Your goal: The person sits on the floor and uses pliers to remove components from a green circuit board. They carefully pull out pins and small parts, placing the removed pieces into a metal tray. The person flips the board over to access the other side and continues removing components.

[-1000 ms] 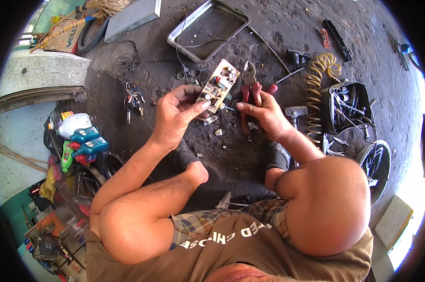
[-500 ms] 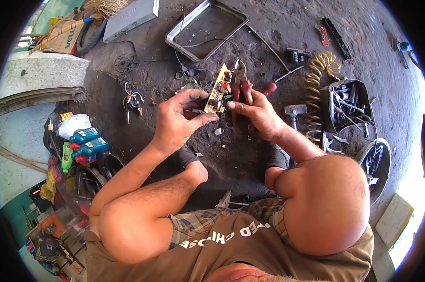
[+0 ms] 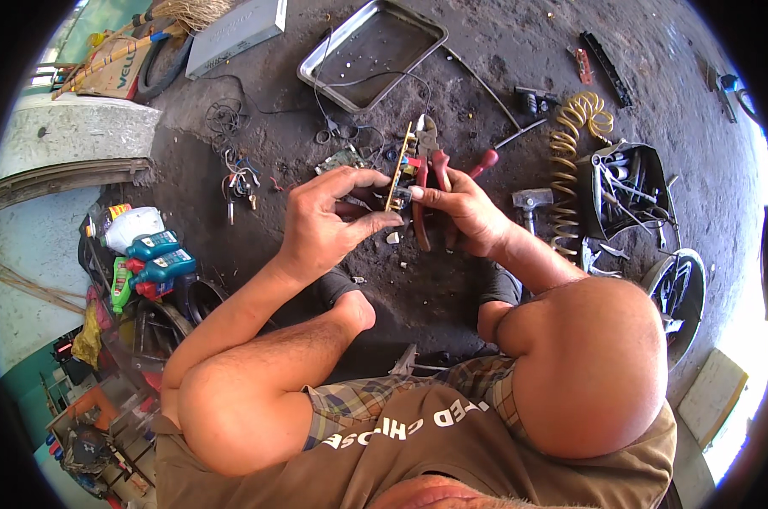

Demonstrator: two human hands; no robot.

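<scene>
My left hand (image 3: 320, 216) grips a tan circuit board (image 3: 398, 165), now seen almost edge-on, with fingers and thumb at its lower part. In my right hand (image 3: 469, 212) are red-handled pliers (image 3: 427, 136), their metal head beside the board's upper right; whether the jaws touch a component is too small to tell. My right thumb rests near the board's lower components. Another red handle (image 3: 488, 159) shows just right of the pliers. Behind my left fingers lie a second board (image 3: 341, 161) and dark cables. Loose wires with small parts (image 3: 242, 180) lie farther left.
Around me are a metal tray (image 3: 373, 100), grey case (image 3: 231, 42), hammer (image 3: 532, 200), coiled yellow hose (image 3: 564, 170), black tool box (image 3: 630, 216), round bin (image 3: 674, 301) and several bottles (image 3: 159, 263). My legs and feet flank the work area.
The board in my left hand has turned from face-up to nearly edge-on and shifted slightly right, while my right hand and pliers moved a little left, closer against it.
</scene>
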